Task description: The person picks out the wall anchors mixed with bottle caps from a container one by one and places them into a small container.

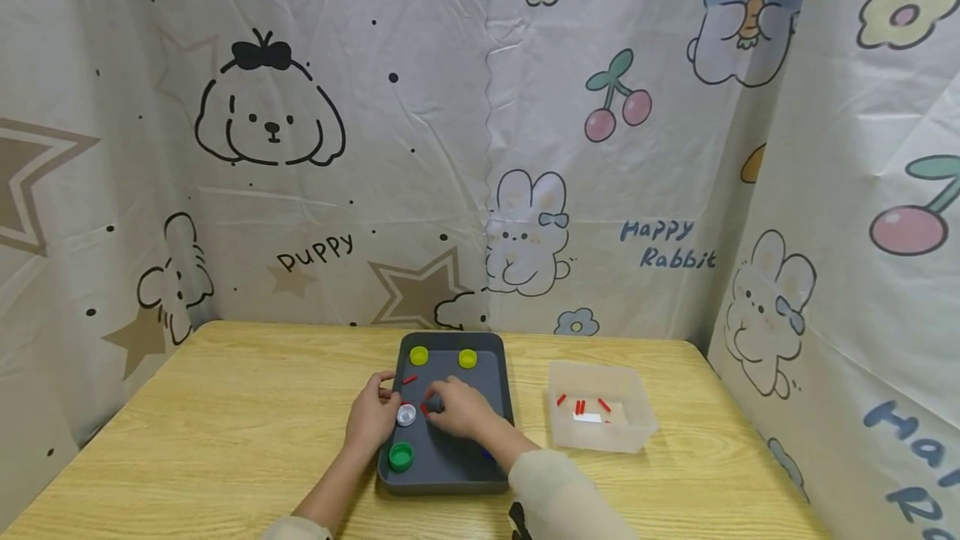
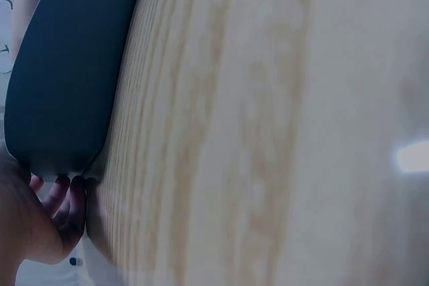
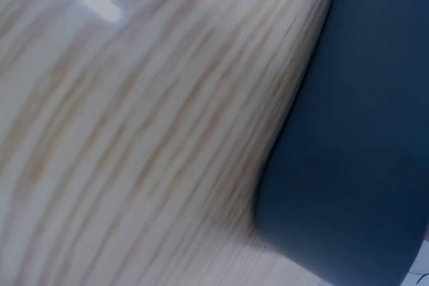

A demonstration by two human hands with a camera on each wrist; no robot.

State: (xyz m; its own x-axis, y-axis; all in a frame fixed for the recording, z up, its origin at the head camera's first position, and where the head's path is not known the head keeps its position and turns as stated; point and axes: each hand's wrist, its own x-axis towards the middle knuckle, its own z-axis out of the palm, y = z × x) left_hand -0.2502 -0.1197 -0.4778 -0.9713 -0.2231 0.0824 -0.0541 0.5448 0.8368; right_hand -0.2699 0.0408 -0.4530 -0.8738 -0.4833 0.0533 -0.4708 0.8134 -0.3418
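Note:
A dark grey tray [image 1: 457, 473] lies on the table, and my left hand [image 1: 371, 417] grips its left edge. In the left wrist view the fingers [image 2: 74, 205] press against the tray's outer wall. Over the middle of the tray, my right hand [image 1: 461, 408] pinches a small red stick [image 1: 424, 410] between thumb and finger. A white cap [image 1: 406, 415] sits just left of that stick. Another red stick [image 1: 409, 379] lies farther back in the tray. Two yellow caps, left [image 1: 418, 355] and right [image 1: 468, 358], stand at the far end; a green cap [image 1: 401, 457] stands near-left.
Right of the tray stands a translucent plastic box [image 1: 637, 432] with several red sticks and a white label-like patch inside. A blue thing [image 1: 487, 455] in the tray is mostly hidden by the right forearm. Printed cloth [image 1: 420, 190] hangs behind the wooden table [image 1: 262, 407].

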